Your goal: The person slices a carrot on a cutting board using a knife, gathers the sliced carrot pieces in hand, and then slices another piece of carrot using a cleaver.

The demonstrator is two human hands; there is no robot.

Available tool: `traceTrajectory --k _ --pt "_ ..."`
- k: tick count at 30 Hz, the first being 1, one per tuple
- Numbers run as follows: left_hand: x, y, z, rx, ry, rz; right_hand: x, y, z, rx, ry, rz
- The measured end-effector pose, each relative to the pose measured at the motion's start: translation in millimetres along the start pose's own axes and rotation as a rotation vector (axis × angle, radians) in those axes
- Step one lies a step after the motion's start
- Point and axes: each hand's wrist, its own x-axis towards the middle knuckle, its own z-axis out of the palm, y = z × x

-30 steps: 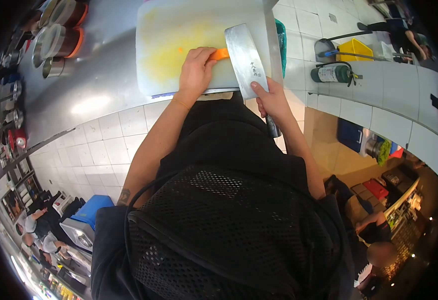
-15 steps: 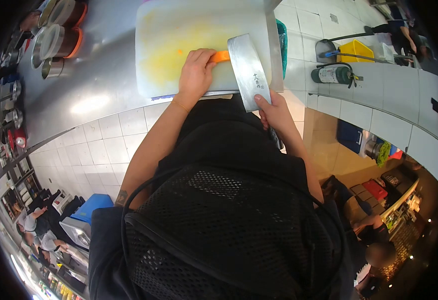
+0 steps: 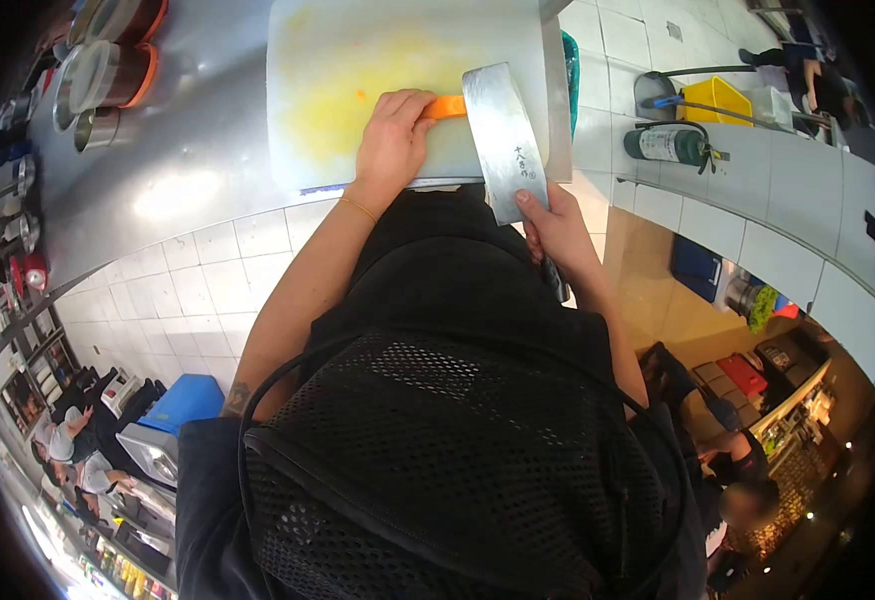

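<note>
My left hand [image 3: 394,138] is closed over an orange piece of carrot [image 3: 446,107] on the white cutting board [image 3: 308,60]. The carrot's right end sticks out past my fingers. A cleaver [image 3: 506,130] with a broad steel blade and dark markings is in my right hand [image 3: 558,228]. My thumb lies on the blade's lower end, and the handle is mostly hidden below. The blade stands across the carrot's end; whether it touches the carrot or cuts into it I cannot tell. A small orange bit [image 3: 361,94] lies on the yellow-stained board.
Round containers [image 3: 103,75] and a metal pot [image 3: 96,128] stand on the steel counter [image 3: 193,150] at left. Right of the board are a green bin liner [image 3: 570,75], a fire extinguisher [image 3: 670,145] and a yellow bucket [image 3: 716,103]. Other people are at the edges.
The cleaver and my right hand have shifted slightly right, and a little more carrot shows beside my left hand. The whole view has moved slightly. Both grips look the same.
</note>
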Motion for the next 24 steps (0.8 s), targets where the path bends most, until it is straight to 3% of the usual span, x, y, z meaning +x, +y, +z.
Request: traceTrajectory --k 24 --pt "1.5 5.5 -2.7 -0.006 -0.001 -0.016 36.9 -27.3 18.1 -0.009 0.022 -0.028"
